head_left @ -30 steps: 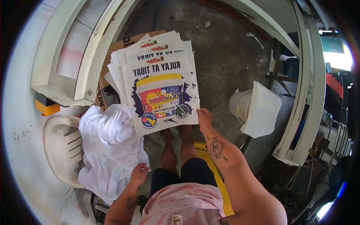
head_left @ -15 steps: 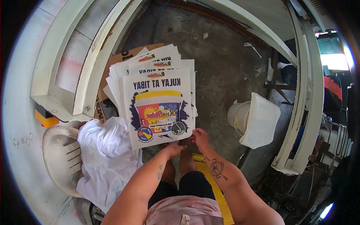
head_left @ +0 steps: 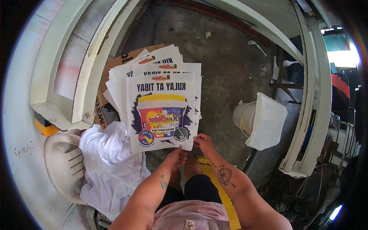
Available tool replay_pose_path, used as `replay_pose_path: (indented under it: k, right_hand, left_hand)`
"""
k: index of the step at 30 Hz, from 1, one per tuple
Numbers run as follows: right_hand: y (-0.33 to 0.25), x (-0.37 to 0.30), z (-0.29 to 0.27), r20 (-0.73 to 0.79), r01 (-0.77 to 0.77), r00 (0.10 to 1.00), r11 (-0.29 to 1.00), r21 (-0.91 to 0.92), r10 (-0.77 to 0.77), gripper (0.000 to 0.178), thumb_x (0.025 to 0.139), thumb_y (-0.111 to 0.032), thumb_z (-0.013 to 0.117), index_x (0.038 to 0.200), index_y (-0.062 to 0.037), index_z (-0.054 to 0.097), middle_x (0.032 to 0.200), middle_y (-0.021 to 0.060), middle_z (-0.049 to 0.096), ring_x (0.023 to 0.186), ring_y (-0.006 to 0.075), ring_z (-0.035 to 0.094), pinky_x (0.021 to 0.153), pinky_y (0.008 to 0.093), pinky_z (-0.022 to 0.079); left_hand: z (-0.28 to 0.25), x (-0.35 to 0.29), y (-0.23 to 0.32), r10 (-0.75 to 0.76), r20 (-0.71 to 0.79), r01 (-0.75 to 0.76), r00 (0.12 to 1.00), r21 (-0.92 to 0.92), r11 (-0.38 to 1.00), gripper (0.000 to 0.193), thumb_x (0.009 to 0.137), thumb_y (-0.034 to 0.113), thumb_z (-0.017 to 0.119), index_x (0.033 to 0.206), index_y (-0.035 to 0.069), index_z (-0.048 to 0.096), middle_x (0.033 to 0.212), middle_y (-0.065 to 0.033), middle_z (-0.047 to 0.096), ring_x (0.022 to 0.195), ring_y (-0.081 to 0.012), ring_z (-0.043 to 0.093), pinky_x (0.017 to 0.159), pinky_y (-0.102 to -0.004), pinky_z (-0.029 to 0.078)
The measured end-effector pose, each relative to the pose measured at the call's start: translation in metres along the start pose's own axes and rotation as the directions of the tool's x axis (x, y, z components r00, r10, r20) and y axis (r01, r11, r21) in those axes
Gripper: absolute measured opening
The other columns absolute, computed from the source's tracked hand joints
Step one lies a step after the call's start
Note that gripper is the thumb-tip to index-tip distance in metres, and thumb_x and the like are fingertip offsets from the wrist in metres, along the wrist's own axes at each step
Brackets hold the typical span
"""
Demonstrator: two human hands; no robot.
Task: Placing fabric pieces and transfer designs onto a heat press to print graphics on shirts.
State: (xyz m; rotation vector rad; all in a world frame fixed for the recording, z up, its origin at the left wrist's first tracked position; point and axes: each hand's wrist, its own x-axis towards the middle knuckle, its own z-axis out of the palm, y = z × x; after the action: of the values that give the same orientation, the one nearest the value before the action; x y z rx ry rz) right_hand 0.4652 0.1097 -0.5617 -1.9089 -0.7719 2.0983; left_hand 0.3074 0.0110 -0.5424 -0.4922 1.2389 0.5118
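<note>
The top printed sheet [head_left: 157, 88] is white, with mirrored lettering and a picture of a paint bucket with a yellow lid. My left hand [head_left: 176, 158] pinches its lower edge, thumb on top and fingers curled beneath. At the lower right corner, my right hand [head_left: 205, 144] has its thumb and fingers closed on the sheet's edge. Under and behind that sheet lie several similar sheets [head_left: 115, 82], fanned out on a brown cardboard piece [head_left: 107, 73].
Left of the sheets, white cloth [head_left: 111, 161] drapes over a cream plastic chair [head_left: 57, 168]. A white bucket [head_left: 244, 117] with white sheets [head_left: 268, 122] over it stands on the concrete floor at right. Pale frame bars [head_left: 97, 57] rise on both sides.
My left hand has moved up slightly, its thumb now on the sheet's lower edge. My right hand has shifted slightly left and down. The top sheet has shifted slightly.
</note>
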Motion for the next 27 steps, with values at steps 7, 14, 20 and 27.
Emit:
replay_pose_path:
  k: [7, 14, 20, 27]
  right_hand:
    - [0.022, -0.013, -0.006, 0.06, 0.026, 0.998, 0.996, -0.09, -0.021, 0.01, 0.084, -0.016, 0.065, 0.085, -0.0065, 0.063, 0.075, -0.0015, 0.061, 0.07, 0.0079, 0.057, 0.063, 0.0224, 0.044]
    - [0.035, -0.011, -0.005, 0.107, 0.042, 0.994, 0.97, -0.239, -0.016, 0.009, 0.084, -0.015, 0.065, 0.084, -0.0062, 0.062, 0.076, -0.001, 0.06, 0.07, 0.0076, 0.056, 0.061, 0.0221, 0.043]
    - [0.037, -0.005, 0.002, 0.041, -0.051, 0.998, 0.999, 0.006, 0.051, 0.013, 0.084, -0.018, 0.065, 0.089, -0.0074, 0.059, 0.082, 0.001, 0.061, 0.074, 0.0105, 0.058, 0.063, 0.0249, 0.045]
    - [0.012, -0.016, 0.037, -0.209, -0.022, 0.976, 0.976, 0.217, 0.068, 0.024, 0.081, -0.016, 0.068, 0.1, -0.0055, 0.057, 0.091, 0.0062, 0.063, 0.088, 0.0182, 0.061, 0.072, 0.0339, 0.049]
  left_hand:
    - [-0.01, 0.027, -0.009, 0.185, -0.086, -0.2, 0.979, -0.247, 0.948, 0.009, 0.09, 0.015, 0.057, 0.084, 0.009, 0.054, 0.075, -0.0006, 0.059, 0.063, -0.0099, 0.057, 0.056, -0.0244, 0.048]
    - [-0.012, 0.03, -0.018, 0.228, -0.12, -0.244, 0.966, -0.14, 0.96, 0.01, 0.089, 0.014, 0.058, 0.082, 0.008, 0.054, 0.074, -0.0017, 0.059, 0.064, -0.0105, 0.059, 0.054, -0.0245, 0.047]
    - [-0.017, 0.016, -0.015, 0.178, -0.142, -0.187, 0.974, -0.057, 0.981, 0.018, 0.089, 0.024, 0.058, 0.088, 0.006, 0.058, 0.078, -0.004, 0.061, 0.063, -0.012, 0.058, 0.054, -0.026, 0.048]
    - [-0.095, -0.017, -0.009, 0.524, 0.027, -0.392, 0.851, 0.696, 0.602, 0.034, 0.087, 0.028, 0.06, 0.104, -0.002, 0.058, 0.088, -0.0099, 0.064, 0.072, -0.0158, 0.059, 0.066, -0.0291, 0.047]
